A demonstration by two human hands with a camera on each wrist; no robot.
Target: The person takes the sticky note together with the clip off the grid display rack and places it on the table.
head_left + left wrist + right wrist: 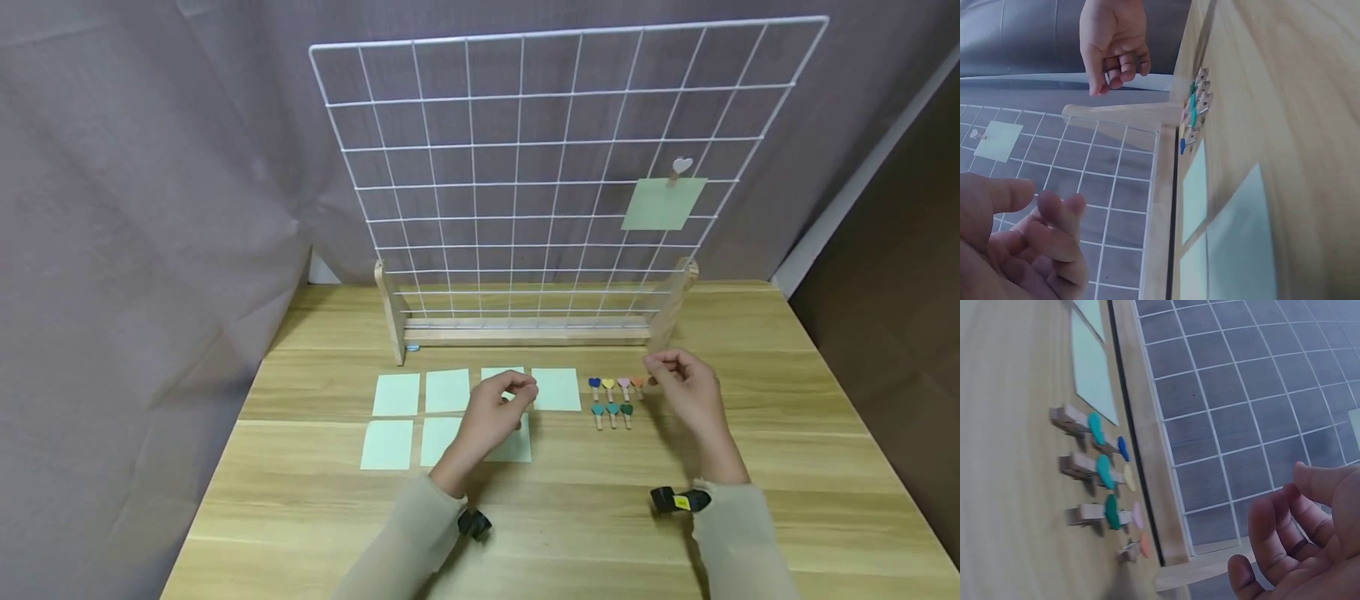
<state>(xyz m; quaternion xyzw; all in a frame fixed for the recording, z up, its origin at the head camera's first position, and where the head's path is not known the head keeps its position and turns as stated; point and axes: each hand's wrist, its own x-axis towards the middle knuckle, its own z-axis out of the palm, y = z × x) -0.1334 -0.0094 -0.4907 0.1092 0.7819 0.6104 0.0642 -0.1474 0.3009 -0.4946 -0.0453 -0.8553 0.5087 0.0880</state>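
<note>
My left hand [491, 410] hovers over the pale green paper squares [396, 394], its fingers loosely bent and nothing held, as the left wrist view confirms. To the right, my right hand [692, 396] hangs beside small wooden clothespins with coloured hearts, nearest the orange-heart clothespin [637, 384]. Its thumb and fingertips come close together, with nothing visible between them in the right wrist view. The clothespins lie in two rows, among them a blue-heart clothespin [595, 386] and a dark green one [627, 413]. Several squares lie in two rows, some partly hidden by the left hand and wrist.
Behind the papers stands a white wire grid [495, 182] in a wooden stand [525, 335]. A white-heart clothespin [681, 167] fixes one green square [663, 205] to its right side. A small blue item [412, 347] lies by the stand's left foot. Grey cloth [150, 250] hangs behind.
</note>
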